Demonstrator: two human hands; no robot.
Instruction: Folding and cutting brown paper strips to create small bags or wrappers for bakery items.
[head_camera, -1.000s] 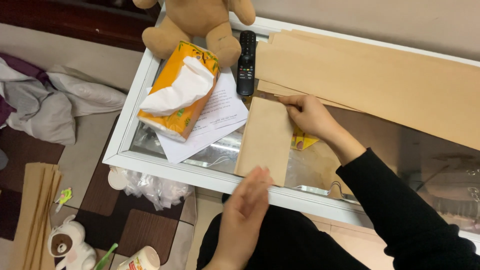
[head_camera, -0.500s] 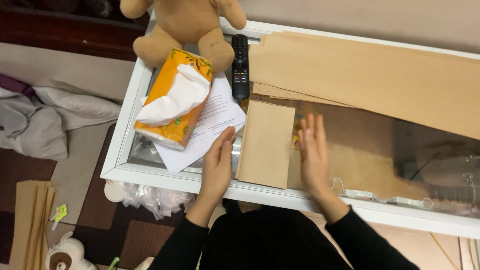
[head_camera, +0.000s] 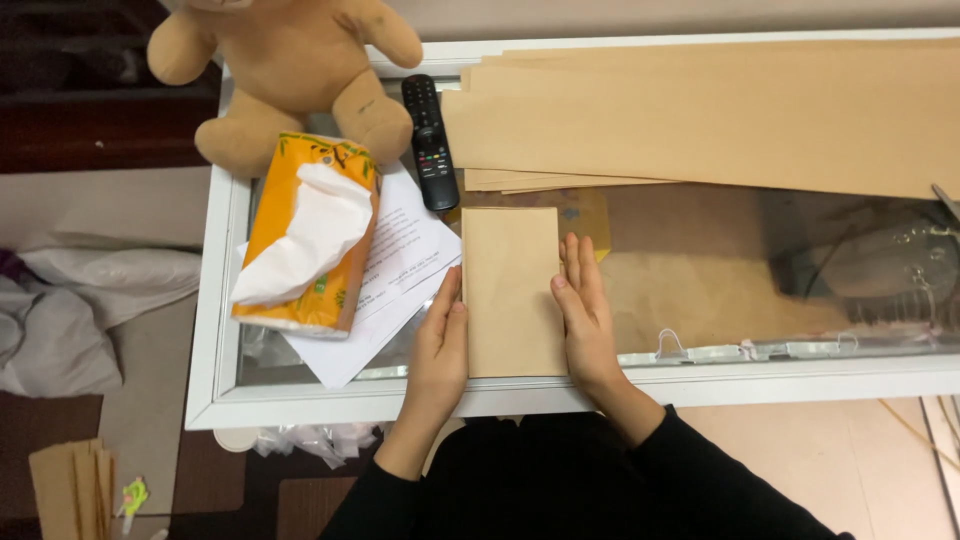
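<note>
Head view: flat hands (head_camera: 440, 345) flanking folded paper (head_camera: 512, 290)

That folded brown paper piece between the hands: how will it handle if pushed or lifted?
The folded brown paper lies flat, so probably light. It may well slide on the glass tabletop. Thin sheet: likely to flop if lifted by one edge. The left hand and right hand flank it.

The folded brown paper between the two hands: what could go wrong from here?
1. The folded brown paper lies on a smooth glass tabletop; with the left hand and right hand pressing only its edges, it may slide or skew.
2. The left hand is next to the white printed sheet under the orange tissue pack; a nudge might shift both.
</note>
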